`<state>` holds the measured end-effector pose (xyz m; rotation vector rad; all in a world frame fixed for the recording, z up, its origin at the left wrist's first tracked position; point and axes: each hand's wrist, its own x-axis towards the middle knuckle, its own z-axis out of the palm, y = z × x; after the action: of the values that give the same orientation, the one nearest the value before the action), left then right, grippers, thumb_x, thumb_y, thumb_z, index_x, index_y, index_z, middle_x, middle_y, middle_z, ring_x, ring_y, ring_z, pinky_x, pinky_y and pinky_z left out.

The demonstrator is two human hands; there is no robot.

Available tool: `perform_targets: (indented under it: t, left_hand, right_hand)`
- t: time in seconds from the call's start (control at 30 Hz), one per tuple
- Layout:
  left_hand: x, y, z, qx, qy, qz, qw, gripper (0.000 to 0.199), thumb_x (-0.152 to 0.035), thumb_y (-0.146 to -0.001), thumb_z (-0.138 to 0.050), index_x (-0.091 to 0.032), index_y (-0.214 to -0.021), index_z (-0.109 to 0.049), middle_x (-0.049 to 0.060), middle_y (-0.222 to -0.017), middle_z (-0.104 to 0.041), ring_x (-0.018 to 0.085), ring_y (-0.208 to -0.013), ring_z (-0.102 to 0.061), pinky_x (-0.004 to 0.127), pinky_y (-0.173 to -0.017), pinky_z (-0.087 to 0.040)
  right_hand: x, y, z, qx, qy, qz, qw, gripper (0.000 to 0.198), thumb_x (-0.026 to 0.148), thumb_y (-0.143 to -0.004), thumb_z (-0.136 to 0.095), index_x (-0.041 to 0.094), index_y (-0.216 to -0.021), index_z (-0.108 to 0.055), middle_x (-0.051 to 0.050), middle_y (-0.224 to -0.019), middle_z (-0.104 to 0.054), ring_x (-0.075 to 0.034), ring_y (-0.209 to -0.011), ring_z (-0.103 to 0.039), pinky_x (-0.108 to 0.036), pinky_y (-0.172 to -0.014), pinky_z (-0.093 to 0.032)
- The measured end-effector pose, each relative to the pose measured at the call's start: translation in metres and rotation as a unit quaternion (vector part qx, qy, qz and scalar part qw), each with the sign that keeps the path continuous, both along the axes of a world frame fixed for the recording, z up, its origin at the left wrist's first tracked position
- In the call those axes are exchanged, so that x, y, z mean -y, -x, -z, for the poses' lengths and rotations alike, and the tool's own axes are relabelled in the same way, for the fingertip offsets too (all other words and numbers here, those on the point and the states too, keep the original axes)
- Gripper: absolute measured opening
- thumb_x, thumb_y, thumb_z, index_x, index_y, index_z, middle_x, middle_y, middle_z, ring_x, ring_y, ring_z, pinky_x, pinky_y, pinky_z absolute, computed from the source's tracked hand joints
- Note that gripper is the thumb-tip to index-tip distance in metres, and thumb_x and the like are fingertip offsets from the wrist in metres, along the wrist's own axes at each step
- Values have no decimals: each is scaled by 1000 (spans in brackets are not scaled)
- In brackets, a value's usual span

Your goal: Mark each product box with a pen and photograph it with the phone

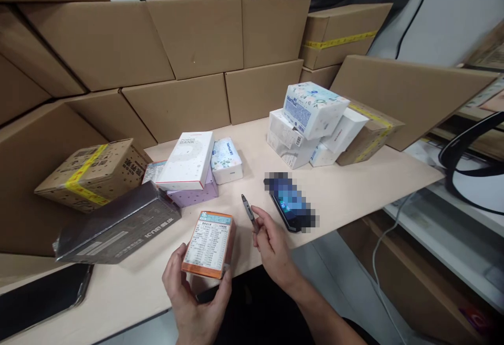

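Between the thumb and fingers of my left hand (197,292) is an orange box (208,242) with a printed white label and a blue band along its top. It sits at the table's near edge, tilted a little. My right hand (271,248) is closed around a dark grey pen (249,211), whose tip points up and away from me. Just right of that hand lies a dark phone (289,203) with its screen lit and partly pixelated. Left of the orange box is a dark grey box (118,224) in clear wrap.
A white power bank box (187,158) rests on a purple box (195,192) beside a tissue pack (226,160). More tissue packs (313,106) are stacked at the back right. Cardboard boxes (177,103) wall the rear. A black phone (43,300) lies at the lower left.
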<state>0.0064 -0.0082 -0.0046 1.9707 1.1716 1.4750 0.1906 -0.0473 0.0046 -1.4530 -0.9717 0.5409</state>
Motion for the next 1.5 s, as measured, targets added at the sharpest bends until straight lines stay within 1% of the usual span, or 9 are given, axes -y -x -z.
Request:
perform_targets:
  t: [0.2, 0.33, 0.43, 0.6, 0.83, 0.93, 1.07, 1.37, 1.5]
  left_hand:
    - [-3, 2, 9, 19, 27, 7, 999, 100, -26, -60, -88, -29, -145, -34, 13, -133, -50, 34, -125, -54, 54, -98, -54]
    - [-3, 1, 12, 41, 35, 20, 998, 97, -23, -62, -87, -28, -144, -35, 13, -133, -51, 32, -123, -56, 49, -94, -57]
    - [-2, -2, 9, 62, 52, 31, 996, 95, -19, -65, -85, -28, -145, -34, 12, -132, -53, 30, -119, -59, 44, -89, -59]
    - [-2, -6, 6, 80, 61, 49, 994, 93, -18, -67, -84, -29, -145, -35, 12, -132, -57, 30, -118, -62, 42, -91, -59]
    - [-2, 1, 17, 68, 96, 38, 992, 95, -20, -65, -86, -27, -147, -37, 15, -144, -50, 34, -130, -54, 47, -100, -55]
    - [0, 2, 19, 66, 124, 34, 990, 95, -23, -66, -86, -26, -147, -37, 17, -147, -47, 36, -131, -53, 44, -94, -59]
    - [0, 4, 24, 70, 104, 40, 991, 105, -22, -64, -87, -31, -150, -29, 14, -152, -42, 36, -131, -53, 43, -88, -62]
    - [-2, 9, 35, 61, 79, 48, 994, 113, -16, -63, -85, -35, -154, -22, 13, -156, -36, 37, -135, -49, 44, -92, -60]
    - [0, 8, 35, 69, 111, 39, 991, 111, -18, -63, -86, -32, -154, -23, 15, -153, -40, 34, -127, -57, 37, -82, -63]
  right_hand:
    - [-1, 0, -7, 44, 21, 9, 999, 41, 28, -94, -48, 21, -133, -58, -6, -97, -69, -18, -85, -64, -32, -77, -56]
    - [-5, 2, -16, 27, 41, -33, 998, 35, 26, -90, -55, 18, -123, -61, -4, -97, -72, -16, -82, -65, -30, -77, -54]
    - [-9, 5, -23, 32, 22, -63, 997, 26, 25, -93, -50, 19, -113, -66, -4, -99, -71, -15, -88, -65, -30, -81, -53]
    - [-12, 9, -25, 45, -10, -63, 997, 35, 35, -93, -55, 21, -125, -61, -6, -109, -66, -15, -91, -63, -26, -74, -53]
    - [-11, 10, -22, 33, 8, -90, 995, 46, 42, -88, -64, 23, -129, -58, -8, -119, -62, -17, -101, -63, -26, -75, -54]
    - [-12, 10, -22, 44, 8, -91, 995, 45, 43, -89, -63, 23, -130, -57, -7, -118, -63, -17, -102, -62, -27, -78, -54]
    - [-11, 10, -21, 60, -8, -93, 994, 45, 42, -91, -61, 24, -131, -55, -7, -121, -62, -17, -107, -61, -28, -83, -54]
    - [-10, 9, -21, 82, -1, -97, 992, 45, 40, -92, -58, 23, -133, -54, -8, -123, -62, -18, -111, -61, -30, -88, -54]
    - [-11, 9, -21, 80, -8, -98, 992, 45, 40, -91, -60, 24, -133, -54, -8, -123, -62, -18, -111, -61, -29, -88, -54]
